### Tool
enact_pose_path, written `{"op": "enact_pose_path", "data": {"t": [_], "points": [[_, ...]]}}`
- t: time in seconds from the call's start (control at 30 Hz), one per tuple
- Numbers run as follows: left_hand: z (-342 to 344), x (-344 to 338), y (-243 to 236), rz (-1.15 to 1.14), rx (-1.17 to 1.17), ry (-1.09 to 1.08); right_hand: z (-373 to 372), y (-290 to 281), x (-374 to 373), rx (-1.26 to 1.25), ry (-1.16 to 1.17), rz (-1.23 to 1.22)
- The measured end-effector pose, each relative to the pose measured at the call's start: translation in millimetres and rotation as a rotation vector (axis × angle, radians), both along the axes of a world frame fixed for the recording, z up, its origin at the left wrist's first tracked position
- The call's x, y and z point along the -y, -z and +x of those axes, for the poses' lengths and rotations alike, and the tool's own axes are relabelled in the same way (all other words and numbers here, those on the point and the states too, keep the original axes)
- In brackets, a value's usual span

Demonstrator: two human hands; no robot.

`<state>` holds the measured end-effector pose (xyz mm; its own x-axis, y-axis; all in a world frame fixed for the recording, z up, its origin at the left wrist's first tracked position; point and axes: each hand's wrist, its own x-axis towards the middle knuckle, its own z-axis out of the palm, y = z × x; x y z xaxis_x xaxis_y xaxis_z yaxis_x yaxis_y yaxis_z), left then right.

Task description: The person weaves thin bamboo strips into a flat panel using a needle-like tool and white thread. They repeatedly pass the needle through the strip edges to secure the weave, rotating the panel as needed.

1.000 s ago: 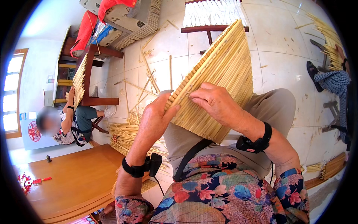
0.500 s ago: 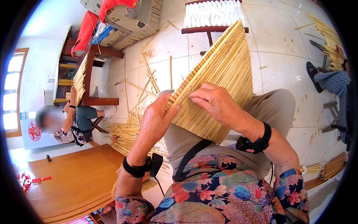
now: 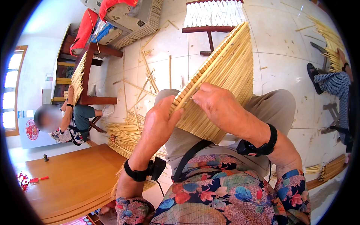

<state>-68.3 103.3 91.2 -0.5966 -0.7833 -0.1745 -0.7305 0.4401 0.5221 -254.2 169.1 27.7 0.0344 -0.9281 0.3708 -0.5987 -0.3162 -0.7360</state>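
A panel of pale straw-coloured stalks (image 3: 228,80) lies slanted across my lap, laid side by side, with a thicker ridged border along its upper left edge. My left hand (image 3: 159,116) is closed on the lower end of that border, thumb on the near face and the other fingers mostly hidden behind. Close beside it, my right hand (image 3: 219,105) is held in a pinch against the panel's face. A thin light line shows at its fingertips, too small to tell whether thread or needle.
Loose stalks (image 3: 129,131) and scraps lie on the tiled floor to my left. Ahead stands a folding stool (image 3: 213,17) with a white woven seat. A wooden table (image 3: 75,180) is at near left. Another person (image 3: 71,120) handles stalks at left; a co-worker's patterned trousers (image 3: 332,82) show at right.
My right hand has turned a little, its knuckles now higher, while its fingertips stay by the border. The panel's far tip has shifted slightly to the right. My left hand keeps its grip.
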Motion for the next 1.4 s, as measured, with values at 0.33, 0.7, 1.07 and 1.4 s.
{"op": "enact_pose_path", "data": {"t": [0.33,0.7,1.07,1.4], "points": [[3,-11,5,-0.029,-0.085,0.038,-7,-4,-23,0.155,0.053,0.099],[3,-8,5,0.123,-0.102,-0.068,-14,3,-40,0.108,0.107,0.122],[3,-3,7,0.161,-0.086,-0.097,-12,16,-30,0.342,0.088,0.155],[3,-7,6,0.075,-0.091,-0.048,-9,15,-29,0.191,0.074,0.030]]}}
